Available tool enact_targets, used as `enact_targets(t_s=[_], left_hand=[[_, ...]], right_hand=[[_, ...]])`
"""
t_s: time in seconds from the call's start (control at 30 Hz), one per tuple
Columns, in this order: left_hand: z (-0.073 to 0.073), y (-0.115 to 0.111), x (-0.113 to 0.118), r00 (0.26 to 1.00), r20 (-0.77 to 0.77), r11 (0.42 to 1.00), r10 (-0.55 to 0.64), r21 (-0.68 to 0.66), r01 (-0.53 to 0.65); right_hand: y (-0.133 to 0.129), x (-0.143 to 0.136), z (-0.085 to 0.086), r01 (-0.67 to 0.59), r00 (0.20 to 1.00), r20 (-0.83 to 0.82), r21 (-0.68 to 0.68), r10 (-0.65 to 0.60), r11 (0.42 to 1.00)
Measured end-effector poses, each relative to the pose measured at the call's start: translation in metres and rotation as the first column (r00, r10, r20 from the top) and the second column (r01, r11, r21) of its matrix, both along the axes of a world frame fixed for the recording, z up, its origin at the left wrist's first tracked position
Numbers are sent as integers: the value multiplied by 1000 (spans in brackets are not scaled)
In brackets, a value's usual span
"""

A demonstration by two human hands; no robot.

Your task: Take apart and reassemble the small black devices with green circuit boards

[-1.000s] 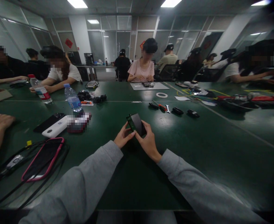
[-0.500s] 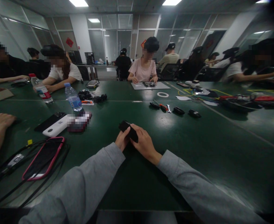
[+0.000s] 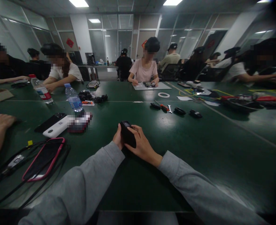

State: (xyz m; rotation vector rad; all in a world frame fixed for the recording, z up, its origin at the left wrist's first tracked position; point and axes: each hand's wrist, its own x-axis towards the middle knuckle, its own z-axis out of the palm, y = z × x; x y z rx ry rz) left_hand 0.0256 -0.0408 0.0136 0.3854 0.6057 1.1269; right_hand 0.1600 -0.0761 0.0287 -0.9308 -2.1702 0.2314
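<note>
Between our two hands, over the near part of the green table, is the black box. It is tilted, and we cannot tell whether its low end touches the tabletop. Our left hand is closed against its left side, and our right hand grips it from the right, fingers over the upper face. Our thumbs and the far side of the box are partly hidden.

The step in hand, as we judge it, is a two-handed hold on the box, with its far end exposed. Any further move calls for one hand to steady it while the other shifts its fingers, and for a light grip, as a smooth shell may slip.

Beyond the box and to its right lie a screwdriver, a wrench and a few small black parts. Farther beyond it is a white ring. To the left of the box are a white device, a dark phone and, nearer us, a pink-edged phone with cables around it. Well beyond the box, a person works at a pale mat.
</note>
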Motion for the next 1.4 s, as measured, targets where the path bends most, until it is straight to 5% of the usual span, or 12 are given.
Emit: enact_targets(t_s=[0.57, 1.17, 1.3, 1.4], left_hand=[[0, 3, 0, 1000, -23, 1000, 20, -13, -20], [10, 0, -5, 1000, -20, 1000, 16, -18, -16], [9, 3, -8, 1000, -20, 999, 19, -27, -20], [14, 1, -11, 999, -41, 998, 35, -55, -37]], right_hand=[[-1, 1, -3, 37, 999, 13, -97, -36, 995], [-3, 3, 3, 69, 985, -158, 1, -68, 998], [9, 14, 6, 143, 886, -437, -62, -156, 988], [30, 30, 8, 10, 676, -684, -363, -274, 932]])
